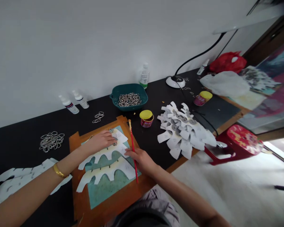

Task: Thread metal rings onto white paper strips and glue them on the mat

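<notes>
On a wooden board covered by a teal sheet lie several white scalloped strips. My left hand is over the upper strips, its fingers together and bent down on a small metal ring. Another ring sits just above those fingers. My right hand is closed around a red-handled brush, held upright with its tip away from me. Its fingertips also touch the right end of a white strip. Below, a separate strip with short dark slits lies flat on the teal sheet.
A teal basket holds several metal rings; a ring pile lies left. A yellow-lidded tub stands beyond the board. White strips with rings are heaped right, and more strips lie left. Bottles and a lamp base stand behind.
</notes>
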Motion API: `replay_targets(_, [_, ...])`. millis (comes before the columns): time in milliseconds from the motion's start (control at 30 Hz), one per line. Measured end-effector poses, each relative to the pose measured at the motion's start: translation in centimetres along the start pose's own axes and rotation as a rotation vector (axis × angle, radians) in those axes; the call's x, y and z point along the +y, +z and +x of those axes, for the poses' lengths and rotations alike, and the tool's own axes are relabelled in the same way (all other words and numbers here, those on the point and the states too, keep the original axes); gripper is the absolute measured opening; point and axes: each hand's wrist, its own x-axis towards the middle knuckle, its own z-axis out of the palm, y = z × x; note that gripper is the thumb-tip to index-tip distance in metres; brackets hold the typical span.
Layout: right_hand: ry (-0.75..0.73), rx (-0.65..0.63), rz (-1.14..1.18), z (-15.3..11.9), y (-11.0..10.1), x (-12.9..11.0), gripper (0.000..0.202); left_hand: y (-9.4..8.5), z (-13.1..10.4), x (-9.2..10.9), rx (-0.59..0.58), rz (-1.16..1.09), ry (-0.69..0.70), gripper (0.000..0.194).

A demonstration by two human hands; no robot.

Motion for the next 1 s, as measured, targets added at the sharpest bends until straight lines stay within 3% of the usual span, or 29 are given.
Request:
replay_targets(367, [-0.007, 0.01, 0.0, 0.0, 0.2, 0.2, 0.035, 0.4, -0.4, -0.3, 0.033, -0.087, -0.018, 0.029])
replay_targets(533, [-0.023, 0.032, -0.004, 0.0, 0.3, 0.2, 0.033, 0.8, -0.4, 0.1, 0.043, -0.148, -0.132, 0.027])
replay_targets(667, [-0.019, 0.054, -0.025, 0.0, 0.4, 0.2, 0.034, 1.1, -1.3, 0.6, 0.04, -0.151, -0.18, 0.036])
replay_targets(833, [-0.027, 0.059, -0.046, 0.1, 0.5, 0.2, 0.029, -0.2, -3.0, -1.0, 0.132, -0.115, -0.187, 0.044])
replay_targets(900, [-0.041, 0.065, -0.05, 0.2, 0.4, 0.1, 0.029, -1.0, -3.3, -2.9, 0.214, -0.074, -0.311, 0.039])
replay_targets(1000, [-0.058, 0.075, -0.059, 0.2, 0.4, 0.2, 0.03, -1.5, -3.3, -6.0, 0.283, -0.03, -0.629, 0.038])
